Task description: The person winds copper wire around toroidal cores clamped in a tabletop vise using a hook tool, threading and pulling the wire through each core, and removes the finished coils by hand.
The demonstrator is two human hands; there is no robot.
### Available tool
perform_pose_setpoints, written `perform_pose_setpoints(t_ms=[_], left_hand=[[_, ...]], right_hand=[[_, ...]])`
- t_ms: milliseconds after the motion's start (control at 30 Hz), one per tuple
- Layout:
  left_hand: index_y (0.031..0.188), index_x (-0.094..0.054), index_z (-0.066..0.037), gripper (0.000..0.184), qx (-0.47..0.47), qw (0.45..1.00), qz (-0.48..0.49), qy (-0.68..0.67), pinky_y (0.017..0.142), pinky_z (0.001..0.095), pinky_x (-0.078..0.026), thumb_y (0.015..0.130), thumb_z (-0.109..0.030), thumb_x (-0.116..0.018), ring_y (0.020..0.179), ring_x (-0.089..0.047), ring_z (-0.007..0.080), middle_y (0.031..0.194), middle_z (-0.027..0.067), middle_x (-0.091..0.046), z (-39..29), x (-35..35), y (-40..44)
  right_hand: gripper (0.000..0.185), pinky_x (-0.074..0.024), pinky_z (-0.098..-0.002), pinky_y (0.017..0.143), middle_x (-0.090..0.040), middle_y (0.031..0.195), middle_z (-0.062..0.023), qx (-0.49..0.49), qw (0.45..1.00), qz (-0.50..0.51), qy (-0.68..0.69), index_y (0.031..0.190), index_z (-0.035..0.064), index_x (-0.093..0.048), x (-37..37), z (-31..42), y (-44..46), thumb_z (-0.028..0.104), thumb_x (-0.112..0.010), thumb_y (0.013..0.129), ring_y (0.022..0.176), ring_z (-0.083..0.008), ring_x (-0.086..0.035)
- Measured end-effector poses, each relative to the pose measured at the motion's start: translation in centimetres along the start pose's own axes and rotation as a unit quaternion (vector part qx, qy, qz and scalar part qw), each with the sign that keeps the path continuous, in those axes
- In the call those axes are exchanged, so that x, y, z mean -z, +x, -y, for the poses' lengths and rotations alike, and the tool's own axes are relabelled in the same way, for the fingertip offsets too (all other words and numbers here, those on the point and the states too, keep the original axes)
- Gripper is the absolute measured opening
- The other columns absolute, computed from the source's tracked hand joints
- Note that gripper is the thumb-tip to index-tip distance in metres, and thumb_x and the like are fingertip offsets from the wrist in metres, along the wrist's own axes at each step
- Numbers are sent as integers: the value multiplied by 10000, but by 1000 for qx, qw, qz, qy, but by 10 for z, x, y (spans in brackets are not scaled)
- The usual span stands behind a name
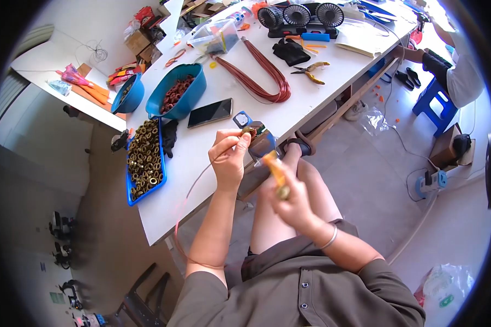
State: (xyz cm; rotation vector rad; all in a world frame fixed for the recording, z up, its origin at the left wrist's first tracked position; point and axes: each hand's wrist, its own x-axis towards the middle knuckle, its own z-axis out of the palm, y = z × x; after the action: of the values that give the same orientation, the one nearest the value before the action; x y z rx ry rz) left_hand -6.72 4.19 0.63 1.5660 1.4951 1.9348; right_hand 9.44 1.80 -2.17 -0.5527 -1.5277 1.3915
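Note:
My left hand (pixel 229 158) pinches a small ring core (pixel 249 131) between thumb and fingertips, with reddish wire wound on it. A long end of wire (pixel 189 191) runs from this hand down past my left forearm. My right hand (pixel 293 204) is closed around a tool with a yellow-orange handle (pixel 276 170), smeared by motion, so its kind cannot be made out. Just beyond the hands, a small fixture (pixel 263 143) sits at the table edge, partly hidden by my left hand. A phone (pixel 210 113) lies behind my left hand.
On the white table (pixel 174 210) are a blue tray of ring cores (pixel 163 158), a teal basin of wound reddish rings (pixel 202 82), a wire bundle (pixel 281 90), yellow-handled pliers (pixel 313 72), a black glove (pixel 290 53) and several fans (pixel 297 16). Another person (pixel 463 76) sits at right.

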Motion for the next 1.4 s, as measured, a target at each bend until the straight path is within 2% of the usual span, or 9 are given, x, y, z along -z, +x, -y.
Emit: perform_pose_setpoints(t_ms=[167,267,600,833,867,900,967,1133,1400], left_hand=[[684,-596,12,124,-51,998,23,30,715,258,-423,777,15,-678,811,-520,166,853,69,-607,-2,-2,1],[685,-603,3,116,-52,998,14,37,733,276,-418,768,11,-684,828,-513,182,846,65,-617,0,-2,0],[666,-611,-14,117,-63,997,14,37,784,307,-400,744,20,-690,886,-485,207,849,54,-639,10,-5,1],[663,-603,-11,123,-97,992,31,72,778,315,-401,743,3,-695,855,-486,213,813,52,-629,8,-3,4],[666,-607,-10,118,-89,993,36,69,780,319,-402,742,-1,-696,851,-488,214,807,53,-629,7,-3,5],[669,-611,-8,113,-79,994,42,68,782,322,-402,741,-5,-698,847,-490,215,801,54,-629,5,-2,6],[747,-634,6,75,-28,994,78,64,826,320,-408,749,-23,-703,898,-509,214,863,68,-654,-1,8,8],[1116,-601,-8,292,113,979,134,100,892,326,-436,903,-205,-567,1040,-533,199,1074,110,-614,-26,42,-6],[840,-564,38,206,-54,983,-56,167,711,305,-424,929,-123,-471,824,-540,236,879,118,-595,-5,12,-75]], right_hand=[[504,-324,-160,460,-550,800,50,-273,932,19,237,1283,112,-490,-5,-25,-28,11,-584,798,515,-1,-417],[419,-269,-188,352,-393,453,47,-262,917,-89,288,1224,-36,-463,11,-19,-6,89,-550,834,340,-49,-355],[159,-390,-221,497,-556,606,-43,15,976,-210,-60,790,0,-582,16,-10,57,124,-672,829,547,-53,-459],[186,-328,-286,323,-444,499,-22,-376,885,-183,205,761,72,-508,-45,-78,5,208,-447,873,367,-140,-438],[181,-325,-294,326,-433,496,-23,-496,763,-137,392,762,79,-507,-58,-61,-1,211,-450,871,362,-144,-427],[216,-290,-273,357,-375,503,1,-427,856,-73,282,700,111,-455,-82,-35,-10,241,-476,871,359,-125,-327],[216,-268,-263,341,-339,487,26,-489,756,24,434,708,97,-430,-96,-3,-25,218,-511,868,347,-98,-297],[290,-290,-235,382,-451,547,25,-406,885,138,179,692,70,-506,-46,-14,-25,299,-606,838,425,-51,-377],[235,-243,-181,370,-401,497,71,-364,910,21,198,1061,32,-559,24,-11,-43,154,-580,861,378,-18,-324]])
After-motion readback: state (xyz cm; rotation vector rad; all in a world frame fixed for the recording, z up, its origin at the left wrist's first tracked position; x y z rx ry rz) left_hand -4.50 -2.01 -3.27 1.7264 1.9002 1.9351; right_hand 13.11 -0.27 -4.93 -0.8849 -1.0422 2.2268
